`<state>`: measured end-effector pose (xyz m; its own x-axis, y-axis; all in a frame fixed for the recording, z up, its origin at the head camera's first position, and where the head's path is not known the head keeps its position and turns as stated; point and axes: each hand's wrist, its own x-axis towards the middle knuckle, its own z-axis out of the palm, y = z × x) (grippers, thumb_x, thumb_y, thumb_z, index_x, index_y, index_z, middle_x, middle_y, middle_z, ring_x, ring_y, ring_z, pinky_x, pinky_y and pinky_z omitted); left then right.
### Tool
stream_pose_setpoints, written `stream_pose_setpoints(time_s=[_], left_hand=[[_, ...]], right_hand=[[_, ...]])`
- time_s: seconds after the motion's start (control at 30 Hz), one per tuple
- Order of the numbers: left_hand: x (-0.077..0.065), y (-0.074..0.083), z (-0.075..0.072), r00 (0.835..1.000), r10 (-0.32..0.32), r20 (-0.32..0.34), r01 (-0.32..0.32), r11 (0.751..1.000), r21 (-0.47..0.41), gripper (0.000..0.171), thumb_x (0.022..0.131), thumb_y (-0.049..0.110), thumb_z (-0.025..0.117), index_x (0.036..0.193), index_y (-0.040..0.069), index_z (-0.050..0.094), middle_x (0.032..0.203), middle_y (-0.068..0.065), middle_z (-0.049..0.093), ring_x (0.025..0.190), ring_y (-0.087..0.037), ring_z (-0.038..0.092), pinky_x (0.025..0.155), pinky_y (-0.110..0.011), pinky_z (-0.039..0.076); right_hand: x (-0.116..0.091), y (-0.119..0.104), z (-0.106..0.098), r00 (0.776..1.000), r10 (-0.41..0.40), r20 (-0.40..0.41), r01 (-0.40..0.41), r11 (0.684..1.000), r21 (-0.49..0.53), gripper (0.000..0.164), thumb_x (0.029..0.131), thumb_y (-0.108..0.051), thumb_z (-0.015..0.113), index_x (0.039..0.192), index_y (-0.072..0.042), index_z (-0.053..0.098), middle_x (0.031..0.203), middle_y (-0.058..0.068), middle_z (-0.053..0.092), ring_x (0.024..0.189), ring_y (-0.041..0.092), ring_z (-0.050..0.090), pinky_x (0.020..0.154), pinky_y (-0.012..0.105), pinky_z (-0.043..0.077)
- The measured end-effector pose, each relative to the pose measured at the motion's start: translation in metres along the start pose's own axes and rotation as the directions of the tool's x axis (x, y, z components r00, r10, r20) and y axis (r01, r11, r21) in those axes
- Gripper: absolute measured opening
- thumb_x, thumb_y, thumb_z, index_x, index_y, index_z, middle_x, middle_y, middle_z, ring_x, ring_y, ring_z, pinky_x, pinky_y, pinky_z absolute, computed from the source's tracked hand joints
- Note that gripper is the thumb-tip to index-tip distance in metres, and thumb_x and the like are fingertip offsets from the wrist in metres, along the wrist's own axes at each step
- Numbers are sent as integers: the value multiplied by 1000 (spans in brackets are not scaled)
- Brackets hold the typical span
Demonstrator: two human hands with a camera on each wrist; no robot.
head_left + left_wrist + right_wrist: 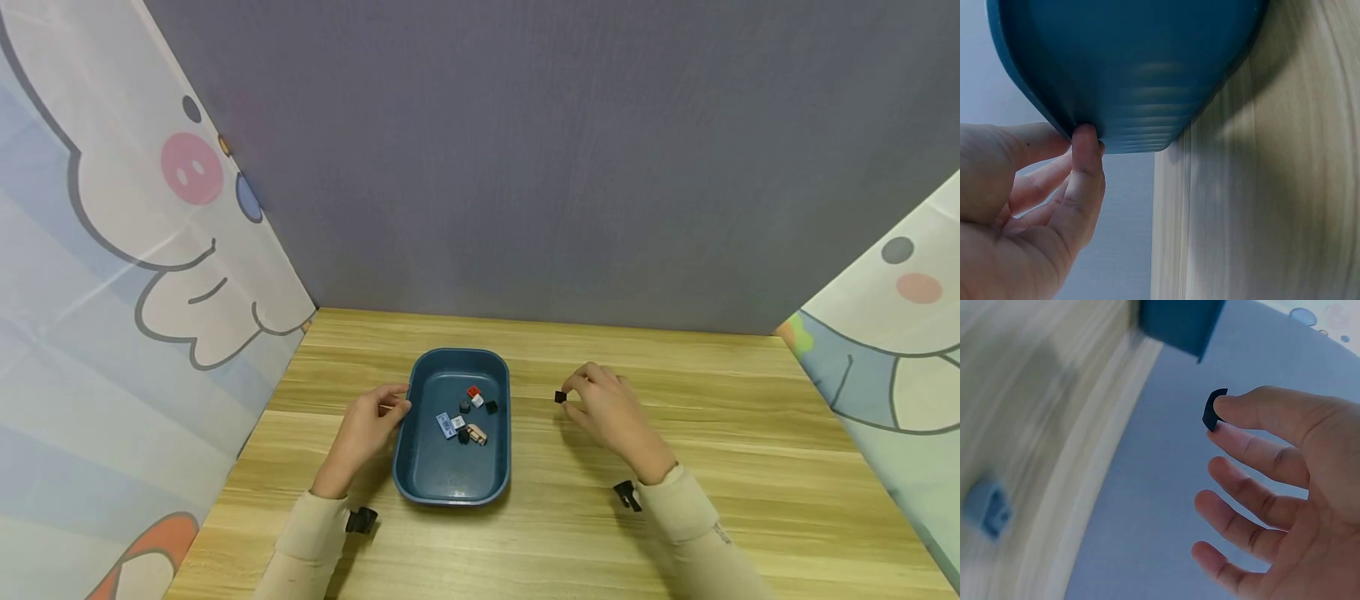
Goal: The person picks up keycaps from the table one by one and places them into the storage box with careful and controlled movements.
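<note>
A dark blue tray (pixel 450 487) stands on the wooden table, with several small toy building bricks inside it. My left hand (pixel 367 429) pinches the tray's left rim; in the left wrist view its thumb and finger meet at that edge. To the right of the tray, my right hand (pixel 607 412) holds a small black brick (pixel 560 397) above the table. The right wrist view shows this black brick (pixel 1212 412) between thumb and index finger, with the other fingers spread apart. In the tray lie a red brick (pixel 473 391), a light blue tile (pixel 446 425) and a beige piece (pixel 477 434).
A blurred grey brick (pixel 988 509) sits on the table in the right wrist view. Black wrist-worn devices (pixel 362 521) show at both cuffs. A grey panel (pixel 525 167) closes off the table's far edge, and printed cloths (pixel 112 333) hang at both sides.
</note>
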<state>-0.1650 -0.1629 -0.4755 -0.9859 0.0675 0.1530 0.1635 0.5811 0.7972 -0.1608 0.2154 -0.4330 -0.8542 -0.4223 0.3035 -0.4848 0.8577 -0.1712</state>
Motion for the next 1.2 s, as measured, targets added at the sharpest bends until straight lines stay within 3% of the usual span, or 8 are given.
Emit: stream_pose_setpoints(time_s=[0.13, 0.57, 1.2], left_hand=[[0, -1, 0, 1000, 2, -2, -2, 1000, 1, 27, 95, 11, 71, 121, 4, 70, 97, -10, 71, 83, -24, 69, 74, -39, 57], [-1, -1, 0, 1000, 15, -1, -15, 1000, -3, 27, 95, 11, 70, 121, 3, 70, 98, -11, 71, 84, -26, 70, 74, -41, 57], [0, -2, 1, 1000, 21, -7, -21, 1000, -8, 27, 95, 10, 71, 121, 4, 71, 95, -9, 71, 82, -24, 69, 73, -39, 57]], right_hand=[[11, -14, -1, 1000, -14, 0, 14, 1000, 4, 22, 84, -18, 84, 102, -12, 74, 109, 7, 61, 92, 28, 57, 81, 54, 49], [39, -57, 4, 996, -93, 4, 93, 995, 23, 14, 88, -21, 79, 100, -16, 74, 109, 4, 61, 96, 26, 57, 86, 52, 48], [43, -66, 5, 992, -124, -10, 124, 989, 83, 15, 88, -20, 79, 102, -15, 74, 109, 4, 62, 93, 24, 55, 83, 48, 47]])
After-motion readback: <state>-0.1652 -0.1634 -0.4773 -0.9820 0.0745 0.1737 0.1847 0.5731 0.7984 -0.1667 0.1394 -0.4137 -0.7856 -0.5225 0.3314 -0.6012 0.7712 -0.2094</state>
